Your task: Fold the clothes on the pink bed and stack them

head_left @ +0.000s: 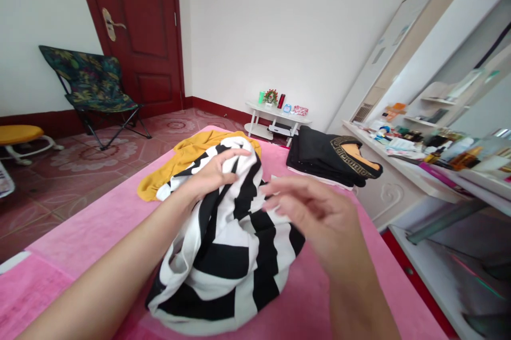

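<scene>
A black-and-white striped knit garment [235, 260] lies bunched on the pink bedspread [99, 233]. My left hand [211, 175] is at its far end, thumb and forefinger apart with the striped cloth between them; the other fingers are partly hidden. Just right of the garment hovers my right hand [315, 212], somewhat blurred, its fingers curved and apart with nothing seen in them. Behind the striped garment, a mustard-yellow garment [191, 143] lies crumpled and is partly covered by it.
A stack of folded dark clothes [315, 154] sits at the bed's far right corner. Along the right stands a dresser [399, 170] crowded with bottles. Beyond the bed are a small white table [259, 111], a folding chair [96, 84] and a yellow stool [19, 133].
</scene>
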{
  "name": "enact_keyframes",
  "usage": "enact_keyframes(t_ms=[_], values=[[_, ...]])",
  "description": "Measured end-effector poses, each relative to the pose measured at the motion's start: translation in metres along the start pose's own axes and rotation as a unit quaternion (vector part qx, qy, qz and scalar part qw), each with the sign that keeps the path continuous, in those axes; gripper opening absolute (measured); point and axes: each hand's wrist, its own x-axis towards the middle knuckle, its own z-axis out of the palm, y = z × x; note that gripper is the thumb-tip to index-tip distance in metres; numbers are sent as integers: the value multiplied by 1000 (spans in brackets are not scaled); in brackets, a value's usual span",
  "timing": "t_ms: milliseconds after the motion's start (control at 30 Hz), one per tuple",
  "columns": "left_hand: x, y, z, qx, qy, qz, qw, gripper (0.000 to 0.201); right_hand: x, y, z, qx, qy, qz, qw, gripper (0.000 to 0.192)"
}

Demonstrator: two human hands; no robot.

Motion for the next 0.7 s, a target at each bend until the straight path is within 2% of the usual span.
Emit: enact_keyframes(t_ms=[33, 67, 100, 133, 167, 233, 300, 333, 367, 433, 500, 567, 600, 633, 700], values=[[-4, 6, 9, 21, -60, 39, 997, 54, 10, 16, -12, -45, 107, -15, 993, 30], [-8, 11, 19, 43, -128, 77, 988, 52, 19, 33, -23, -90, 178, -27, 979, 34], [-14, 16, 32, 64, -198, 111, 972, 52, 27, 51, -33, -128, 211, -26, 969, 41], [-21, 19, 45, 83, -265, 141, 950, 53, 33, 68, -40, -151, 216, -15, 965, 49], [-29, 21, 59, 99, -325, 168, 925, 53, 38, 82, -45, -157, 197, 8, 968, 58], [-43, 21, 85, 129, -407, 210, 880, 51, 40, 102, -48, -154, 106, 76, 979, 75], [-54, 16, 103, 169, -447, 240, 845, 47, 38, 110, -42, -190, -1, 123, 974, 87], [-58, 14, 109, 192, -457, 250, 832, 45, 36, 110, -37, -232, -41, 125, 964, 87], [-60, 13, 112, 213, -462, 258, 822, 45, 34, 109, -31, -282, -65, 116, 950, 78], [-62, 11, 113, 242, -466, 266, 808, 45, 32, 104, -21, -354, -74, 88, 928, 44], [-61, 14, 109, 252, -470, 272, 801, 44, 33, 101, -20, -326, -61, 75, 940, 18], [-58, 20, 101, 242, -467, 279, 804, 40, 36, 100, -30, -209, 10, 71, 975, 18], [-56, 25, 97, 229, -460, 279, 811, 39, 37, 101, -39, -138, 82, 66, 985, 24], [-54, 30, 92, 211, -450, 272, 824, 38, 37, 103, -50, -73, 173, 58, 981, 30], [-48, 41, 80, 155, -418, 233, 864, 36, 36, 109, -72, 19, 350, 32, 936, 37]])
